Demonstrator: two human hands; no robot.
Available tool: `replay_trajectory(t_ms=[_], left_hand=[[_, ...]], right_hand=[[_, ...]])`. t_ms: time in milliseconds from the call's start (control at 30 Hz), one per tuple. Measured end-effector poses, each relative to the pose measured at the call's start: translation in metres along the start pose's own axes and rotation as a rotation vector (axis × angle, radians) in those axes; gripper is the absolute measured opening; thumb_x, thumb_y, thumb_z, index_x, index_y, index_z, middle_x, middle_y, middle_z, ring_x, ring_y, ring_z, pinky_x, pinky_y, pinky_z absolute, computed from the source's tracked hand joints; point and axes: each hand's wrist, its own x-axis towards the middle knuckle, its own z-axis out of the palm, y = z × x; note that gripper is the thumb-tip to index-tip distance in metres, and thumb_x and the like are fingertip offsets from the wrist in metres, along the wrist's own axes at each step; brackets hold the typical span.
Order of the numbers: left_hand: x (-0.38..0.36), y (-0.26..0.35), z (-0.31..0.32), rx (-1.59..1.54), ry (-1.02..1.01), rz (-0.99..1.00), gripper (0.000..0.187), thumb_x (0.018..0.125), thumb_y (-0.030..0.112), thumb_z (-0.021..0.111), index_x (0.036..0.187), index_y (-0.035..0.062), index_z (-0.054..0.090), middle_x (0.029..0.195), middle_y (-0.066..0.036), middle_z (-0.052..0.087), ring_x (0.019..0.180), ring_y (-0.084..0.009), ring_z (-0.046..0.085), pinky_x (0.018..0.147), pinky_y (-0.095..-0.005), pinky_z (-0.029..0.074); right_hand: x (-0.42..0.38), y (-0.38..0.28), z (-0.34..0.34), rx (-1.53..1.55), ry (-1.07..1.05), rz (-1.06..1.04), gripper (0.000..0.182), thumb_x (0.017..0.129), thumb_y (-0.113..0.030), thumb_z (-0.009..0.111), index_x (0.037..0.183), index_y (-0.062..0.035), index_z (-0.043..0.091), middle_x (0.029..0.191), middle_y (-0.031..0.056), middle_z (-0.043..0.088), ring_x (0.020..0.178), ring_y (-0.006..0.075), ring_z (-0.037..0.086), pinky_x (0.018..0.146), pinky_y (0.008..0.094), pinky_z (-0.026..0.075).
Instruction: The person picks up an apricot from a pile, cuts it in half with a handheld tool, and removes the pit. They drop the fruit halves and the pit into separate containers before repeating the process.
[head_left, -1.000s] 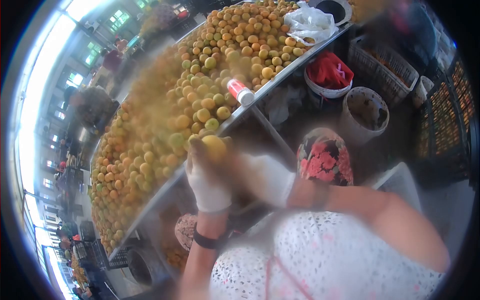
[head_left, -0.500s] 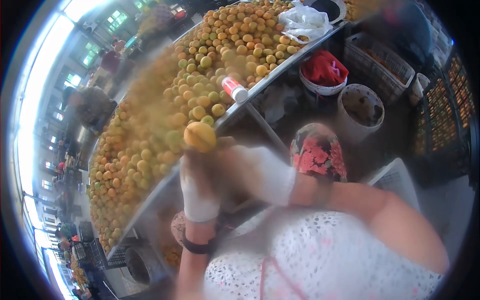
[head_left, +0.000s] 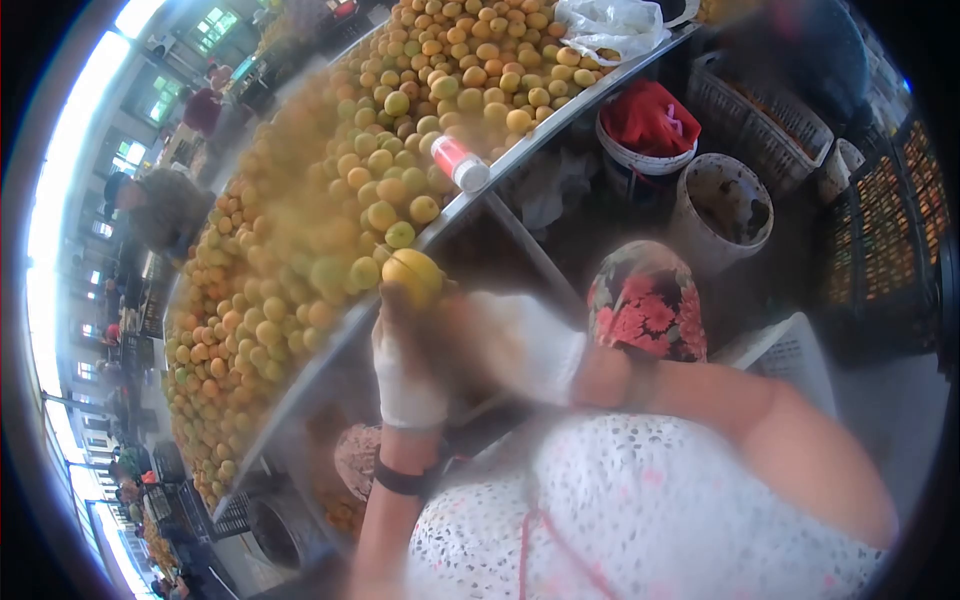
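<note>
A yellow apricot (head_left: 412, 277) is held up at the fingertips of my left hand (head_left: 408, 360), which wears a white glove with darkened fingers. A thin dark line runs across the fruit's upper side. My right hand (head_left: 525, 348), also gloved in white, is closed close beside it at the lower right. Blur covers the right fingers, and what they hold cannot be made out. Just beyond the hands, a large heap of apricots (head_left: 383, 190) covers a metal-edged sorting table (head_left: 300, 395). A red and white bottle (head_left: 460, 163) lies at the table's near edge.
A white plastic bag (head_left: 615, 28) lies on the heap's far end. On the floor to the right stand a bucket with red cloth (head_left: 650, 122), a dirty white bucket (head_left: 725, 208), a crate (head_left: 765, 120) and dark crates of fruit (head_left: 885, 220). Other people work across the table.
The apricot and both hands sit slightly further right and lower in the view, and the fruit has turned a little. The whole scene has shifted slightly with the camera.
</note>
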Motion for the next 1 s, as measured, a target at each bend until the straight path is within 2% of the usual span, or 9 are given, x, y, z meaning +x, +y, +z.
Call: replay_trajectory(t_ms=[100,233,300,433,533,633,667,767,1000], left_hand=[[0.010,-0.013,-0.008,-0.159,0.060,-0.127,0.066,0.094,0.062,0.053,0.117,0.0012,0.057,0.107,-0.011,0.064,0.095,-0.0218,0.061,0.090,-0.0335,0.048],[0.024,-0.019,-0.023,-0.347,0.010,-0.151,0.061,0.093,0.059,0.059,0.116,0.0019,0.057,0.107,-0.011,0.064,0.096,-0.0230,0.062,0.091,-0.0354,0.049],[0.025,-0.011,-0.028,-0.306,-0.045,-0.087,0.061,0.092,0.058,0.060,0.117,0.0019,0.057,0.108,-0.010,0.064,0.096,-0.0231,0.062,0.091,-0.0362,0.049],[-0.004,0.004,-0.018,-0.326,-0.038,-0.002,0.052,0.100,0.046,0.053,0.126,0.0009,0.054,0.118,-0.011,0.063,0.108,-0.0226,0.061,0.098,-0.0375,0.046],[-0.033,0.020,0.008,0.478,-0.146,0.128,0.053,0.101,0.023,0.047,0.146,-0.0048,0.039,0.140,-0.012,0.053,0.129,-0.0195,0.048,0.111,-0.0332,0.034],[-0.048,0.030,0.027,0.356,-0.170,0.271,0.056,0.100,0.017,0.045,0.148,-0.0069,0.032,0.147,-0.015,0.045,0.134,-0.0209,0.043,0.114,-0.0335,0.029],[-0.053,0.039,0.033,0.546,-0.149,0.400,0.050,0.099,0.017,0.047,0.144,-0.0037,0.040,0.130,-0.022,0.059,0.121,-0.0302,0.057,0.101,-0.0365,0.044],[-0.068,0.043,0.041,0.750,-0.087,0.601,0.051,0.100,0.021,0.047,0.145,-0.0025,0.038,0.128,-0.019,0.061,0.116,-0.0257,0.059,0.101,-0.0361,0.044],[-0.071,0.029,0.030,0.050,-0.117,0.330,0.068,0.100,0.049,0.048,0.148,0.0034,0.035,0.132,-0.009,0.053,0.118,-0.0186,0.054,0.099,-0.0324,0.044]], right_hand=[[0.014,-0.028,-0.015,-0.519,-0.233,0.106,0.032,0.098,-0.028,0.058,0.115,-0.0001,0.061,0.095,0.0273,0.066,0.093,0.0427,0.065,0.073,0.0438,0.053],[0.013,0.006,-0.009,-0.348,-0.087,-0.066,0.037,0.098,-0.033,0.059,0.116,-0.0011,0.061,0.092,0.0253,0.067,0.089,0.0415,0.067,0.072,0.0427,0.053],[0.012,-0.017,-0.014,0.016,-0.156,0.090,0.039,0.097,-0.036,0.061,0.116,-0.0014,0.061,0.088,0.0235,0.068,0.083,0.0377,0.069,0.070,0.0405,0.052],[0.018,-0.096,-0.032,-0.076,0.008,0.053,0.029,0.097,-0.029,0.063,0.106,-0.0009,0.061,0.084,0.0208,0.066,0.078,0.0294,0.068,0.069,0.0365,0.051],[0.023,-0.092,-0.029,-0.063,0.097,-0.097,0.024,0.097,-0.024,0.063,0.100,-0.0007,0.060,0.083,0.0184,0.062,0.076,0.0244,0.065,0.066,0.0337,0.050],[0.015,-0.105,-0.023,-0.151,0.106,-0.142,0.021,0.097,-0.023,0.063,0.096,-0.0017,0.059,0.079,0.0147,0.060,0.073,0.0191,0.062,0.065,0.0320,0.049],[0.015,-0.092,-0.014,0.061,0.104,-0.087,0.021,0.097,-0.023,0.063,0.096,-0.0018,0.060,0.079,0.0131,0.060,0.073,0.0167,0.061,0.065,0.0316,0.049],[0.008,-0.118,-0.011,0.201,0.082,-0.033,0.020,0.097,-0.022,0.062,0.098,-0.0013,0.060,0.078,0.0096,0.062,0.074,0.0113,0.060,0.066,0.0306,0.050],[0.012,-0.145,0.004,-0.004,0.028,-0.120,0.017,0.096,-0.022,0.059,0.094,-0.0049,0.056,0.075,0.0140,0.061,0.069,0.0283,0.064,0.063,0.0371,0.049]])
